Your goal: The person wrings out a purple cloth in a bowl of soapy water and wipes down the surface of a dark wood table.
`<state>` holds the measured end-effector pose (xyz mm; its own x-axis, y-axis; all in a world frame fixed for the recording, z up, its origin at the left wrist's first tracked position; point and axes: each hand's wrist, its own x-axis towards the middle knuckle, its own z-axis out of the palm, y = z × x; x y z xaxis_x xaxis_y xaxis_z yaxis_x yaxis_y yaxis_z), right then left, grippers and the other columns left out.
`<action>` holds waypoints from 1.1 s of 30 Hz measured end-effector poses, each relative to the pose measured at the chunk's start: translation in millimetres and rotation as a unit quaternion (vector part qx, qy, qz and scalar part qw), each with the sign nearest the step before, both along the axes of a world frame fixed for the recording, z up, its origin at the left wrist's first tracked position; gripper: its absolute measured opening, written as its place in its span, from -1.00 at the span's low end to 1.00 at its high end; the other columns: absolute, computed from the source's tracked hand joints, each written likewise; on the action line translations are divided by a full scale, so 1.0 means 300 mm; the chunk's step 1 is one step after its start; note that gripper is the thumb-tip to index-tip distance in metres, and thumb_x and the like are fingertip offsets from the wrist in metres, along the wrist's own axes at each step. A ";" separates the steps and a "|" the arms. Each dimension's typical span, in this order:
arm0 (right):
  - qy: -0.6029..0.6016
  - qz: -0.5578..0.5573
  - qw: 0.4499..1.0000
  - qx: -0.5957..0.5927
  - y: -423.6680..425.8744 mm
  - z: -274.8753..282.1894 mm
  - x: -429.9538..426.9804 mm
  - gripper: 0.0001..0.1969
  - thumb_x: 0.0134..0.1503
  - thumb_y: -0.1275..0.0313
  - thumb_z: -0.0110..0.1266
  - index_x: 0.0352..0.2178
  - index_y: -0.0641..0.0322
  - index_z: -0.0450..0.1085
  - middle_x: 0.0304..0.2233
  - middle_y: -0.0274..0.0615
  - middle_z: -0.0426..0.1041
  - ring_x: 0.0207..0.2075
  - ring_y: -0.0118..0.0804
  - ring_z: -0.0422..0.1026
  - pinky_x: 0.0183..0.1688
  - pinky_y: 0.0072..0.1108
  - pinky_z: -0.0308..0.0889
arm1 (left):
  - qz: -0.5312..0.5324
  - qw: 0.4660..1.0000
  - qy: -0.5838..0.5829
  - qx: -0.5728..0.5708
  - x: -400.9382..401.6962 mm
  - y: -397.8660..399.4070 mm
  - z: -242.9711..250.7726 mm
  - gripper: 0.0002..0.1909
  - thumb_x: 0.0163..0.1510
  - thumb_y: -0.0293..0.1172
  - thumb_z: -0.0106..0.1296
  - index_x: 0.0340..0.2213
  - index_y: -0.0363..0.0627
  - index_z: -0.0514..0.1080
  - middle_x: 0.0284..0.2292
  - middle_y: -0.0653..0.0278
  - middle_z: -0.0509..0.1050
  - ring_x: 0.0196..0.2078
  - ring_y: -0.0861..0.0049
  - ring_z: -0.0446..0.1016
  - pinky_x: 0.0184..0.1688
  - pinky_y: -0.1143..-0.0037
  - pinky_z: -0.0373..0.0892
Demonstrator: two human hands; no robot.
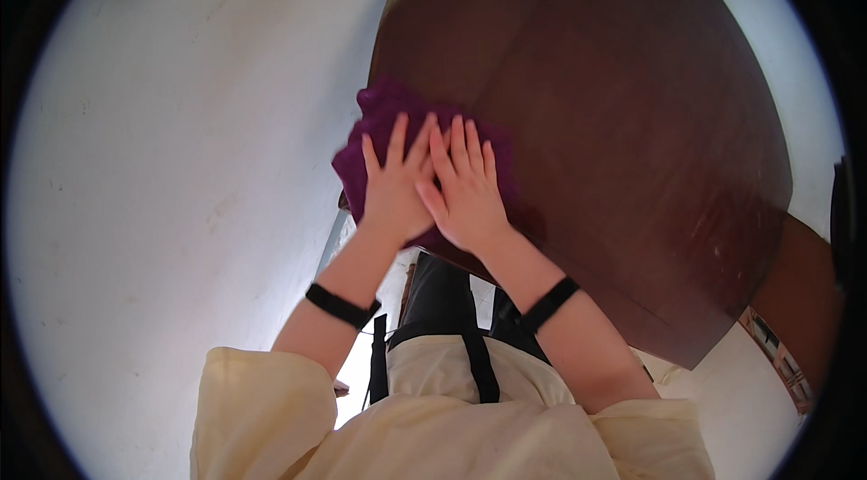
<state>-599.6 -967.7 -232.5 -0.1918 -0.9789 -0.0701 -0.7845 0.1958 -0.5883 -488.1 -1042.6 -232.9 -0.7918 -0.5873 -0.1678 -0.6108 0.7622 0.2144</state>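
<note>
A crumpled purple cloth point(389, 104) lies at the left end of a dark reddish-brown wooden tabletop point(609, 114), with one corner poking past the edge. My left hand point(398, 192) rests flat on it, fingers spread and pointing away from me. Beside it my right hand point(469, 199) also presses palm down on the cloth, its thumb reaching over the side of the left hand. The right fingers are slightly apart. Neither hand grips the fabric. Cloth beneath both palms is hidden.
A pale, scuffed wall point(196, 141) runs along the tabletop's left side. The near edge of the table passes just in front of my dark trousers point(440, 290). At the far right sits another brown surface point(802, 277), with a dark object point(840, 229) by the rim.
</note>
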 end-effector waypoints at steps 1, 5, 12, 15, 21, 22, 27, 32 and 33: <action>0.015 -0.026 1.000 -0.006 -0.055 -0.009 -0.024 -0.31 0.18 0.08 -0.16 0.24 0.23 -0.02 0.25 0.21 -0.04 0.29 0.18 -0.09 0.27 -0.08 -0.17 | -0.002 1.000 0.011 -0.016 -0.037 -0.069 -0.006 -0.26 -0.03 -0.04 -0.09 0.21 0.14 0.12 0.27 0.33 0.00 0.33 0.11 -0.14 0.17 -0.22 -0.18; 0.031 -0.040 0.999 -0.004 -0.073 -0.011 -0.064 -0.34 0.17 0.11 -0.17 0.22 0.24 0.00 0.25 0.19 -0.04 0.28 0.20 -0.09 0.25 0.00 -0.17 | -0.009 0.999 -0.014 -0.036 -0.107 -0.133 0.003 -0.25 -0.05 -0.05 -0.07 0.21 0.14 0.11 0.27 0.31 0.00 0.33 0.08 -0.17 0.18 -0.20 -0.17; -0.002 -0.019 0.999 0.048 0.120 0.014 0.006 -0.38 0.17 0.13 -0.14 0.24 0.04 0.04 0.26 0.05 -0.02 0.28 0.16 -0.07 0.22 0.04 -0.14 | 0.048 0.996 -0.072 0.023 -0.002 0.083 0.019 -0.26 -0.03 -0.10 -0.05 0.21 0.12 0.12 0.29 0.08 -0.11 0.33 -0.14 -0.27 0.12 -0.32 -0.25; 0.046 -0.066 0.997 0.021 -0.031 0.010 -0.054 -0.41 0.17 0.18 -0.13 0.24 -0.05 0.04 0.26 -0.03 0.01 0.28 0.12 -0.06 0.22 0.04 -0.12 | 0.019 0.999 -0.020 -0.028 -0.079 -0.057 -0.004 -0.27 -0.02 -0.13 -0.07 0.22 0.13 0.11 0.29 0.09 -0.09 0.32 -0.16 -0.25 0.09 -0.34 -0.21; 0.085 -0.134 0.987 -0.035 -0.157 0.075 -0.096 -0.38 0.08 0.17 0.01 0.17 0.06 0.15 0.24 0.02 0.02 0.27 0.16 -0.05 0.14 0.26 -0.17 | 0.111 0.735 0.430 0.512 -0.085 -0.238 -0.006 -0.07 -0.20 -0.59 -0.12 0.26 -0.15 -0.16 0.26 0.06 -0.02 0.33 0.09 -0.07 0.29 0.09 -0.12; 0.065 -0.106 0.991 -0.044 -0.171 0.073 -0.095 -0.38 0.07 0.13 0.03 0.17 -0.03 0.16 0.26 0.00 0.00 0.28 0.16 -0.08 0.12 0.30 -0.19 | 0.158 0.584 0.554 0.572 -0.067 -0.249 0.016 -0.09 -0.23 -0.68 -0.24 0.25 -0.15 -0.11 0.23 0.04 0.02 0.28 0.14 0.08 0.27 0.19 0.01; 0.106 0.020 0.993 0.051 -0.099 0.009 -0.030 -0.33 0.00 -0.05 0.07 0.17 -0.38 0.15 0.32 -0.12 -0.14 0.32 0.18 -0.20 0.02 0.45 -0.25 | 0.264 0.855 0.359 0.265 0.093 -0.184 0.068 -0.38 -0.10 -0.74 -0.31 0.07 -0.27 0.21 0.09 0.09 0.28 0.24 0.18 0.17 0.22 0.30 0.12; 0.106 0.080 0.989 0.057 -0.078 -0.002 -0.015 -0.30 -0.03 -0.10 0.06 0.17 -0.35 0.15 0.31 -0.14 -0.10 0.30 0.17 -0.16 -0.02 0.48 -0.22 | 0.222 0.896 0.348 0.163 0.125 -0.187 0.030 -0.49 0.04 -0.67 -0.29 0.07 -0.29 0.22 0.11 0.04 0.26 0.26 0.14 0.11 0.25 0.31 0.05; 0.100 0.067 0.991 0.058 -0.133 -0.008 -0.014 -0.28 -0.03 -0.12 0.05 0.18 -0.32 0.14 0.31 -0.14 -0.10 0.30 0.17 -0.14 -0.01 0.47 -0.20 | 0.245 0.889 0.350 0.164 0.121 -0.178 0.019 -0.51 0.08 -0.64 -0.30 0.08 -0.30 0.21 0.13 0.01 0.23 0.27 0.12 0.08 0.26 0.29 0.02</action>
<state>-603.9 -1007.6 -235.0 -0.0815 -0.9843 -0.1566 -0.9068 0.1385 -0.3982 -451.7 -1096.1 -227.2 -0.4324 -0.9008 0.0398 -0.4811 0.2679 0.8348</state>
